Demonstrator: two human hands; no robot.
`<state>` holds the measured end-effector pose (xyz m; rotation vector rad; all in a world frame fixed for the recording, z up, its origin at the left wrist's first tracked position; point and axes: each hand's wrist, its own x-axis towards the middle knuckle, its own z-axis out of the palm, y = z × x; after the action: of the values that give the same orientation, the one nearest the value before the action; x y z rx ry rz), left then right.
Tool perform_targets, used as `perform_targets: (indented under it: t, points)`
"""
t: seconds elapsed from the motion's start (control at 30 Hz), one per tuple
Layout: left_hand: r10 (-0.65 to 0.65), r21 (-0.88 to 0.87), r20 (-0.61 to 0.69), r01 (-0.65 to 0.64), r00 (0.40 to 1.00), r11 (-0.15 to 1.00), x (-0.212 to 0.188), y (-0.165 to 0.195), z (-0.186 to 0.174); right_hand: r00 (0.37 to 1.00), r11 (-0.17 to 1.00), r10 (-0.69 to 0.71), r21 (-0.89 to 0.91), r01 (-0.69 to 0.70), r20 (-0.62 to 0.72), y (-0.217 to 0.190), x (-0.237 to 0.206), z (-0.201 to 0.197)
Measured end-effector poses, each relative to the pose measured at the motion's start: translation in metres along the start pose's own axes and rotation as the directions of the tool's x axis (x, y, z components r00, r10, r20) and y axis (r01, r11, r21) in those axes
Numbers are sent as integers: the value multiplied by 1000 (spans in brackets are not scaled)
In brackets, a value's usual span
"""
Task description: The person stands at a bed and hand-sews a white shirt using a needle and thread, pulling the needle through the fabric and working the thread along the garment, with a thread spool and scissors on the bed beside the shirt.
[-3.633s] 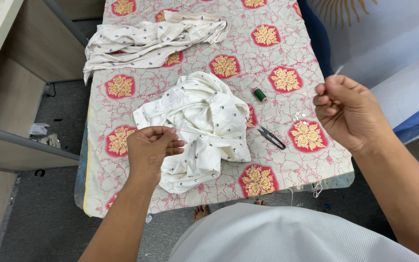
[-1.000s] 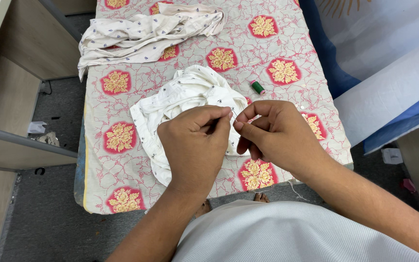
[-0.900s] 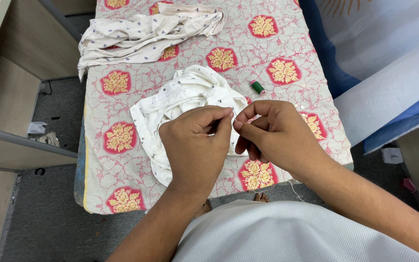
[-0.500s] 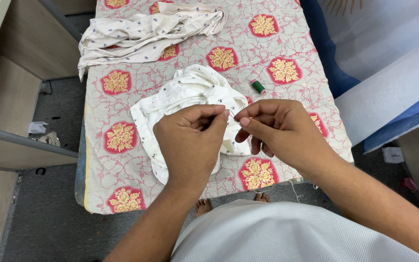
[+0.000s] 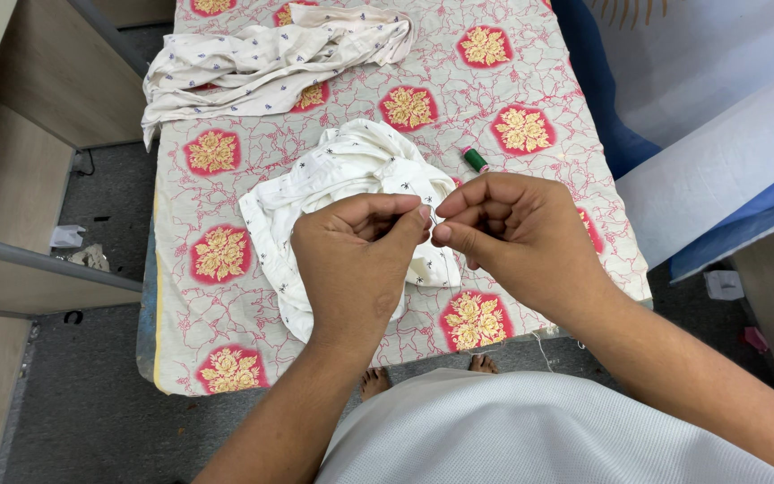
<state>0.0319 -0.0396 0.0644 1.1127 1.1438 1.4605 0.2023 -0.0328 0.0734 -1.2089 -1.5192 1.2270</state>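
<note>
Our left hand and right hand meet above the desk, fingertips pinched together and nearly touching. Each thumb and forefinger is closed tight, the other fingers curled in. Whatever sits in the pinch is too small for us to make out; we cannot tell whether it is a thread or a needle, nor which way it points. Just under and beyond the hands lies a crumpled white cloth, partly hidden by the left hand, its long axis running from near-left to far-right. Just beyond the right hand a green spool lies tilted. Well beyond the left hand a second cloth stretches crosswise.
</note>
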Motion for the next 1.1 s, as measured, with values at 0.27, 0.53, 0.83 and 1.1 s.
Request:
perform_targets:
  t: [0.27, 0.53, 0.83, 1.1]
  points:
    - [-76, -101, 124, 89, 989, 991, 1, -2, -4, 996, 996, 25, 93, -16, -87, 8, 13, -18]
    - [-39, -217, 259, 97, 965, 971, 1, -8, -1, 896, 812, 409, 380, -444, 175, 6, 28, -20]
    - [-97, -242, 306, 176, 947, 954, 6, -15, -4, 858, 733, 507, 484, -477, 79, 4, 38, -24]
    - [-205, -236, 209, 252, 956, 938, 14, -13, -14, 853, 673, 514, 657, -339, -86, 62, 57, -74]
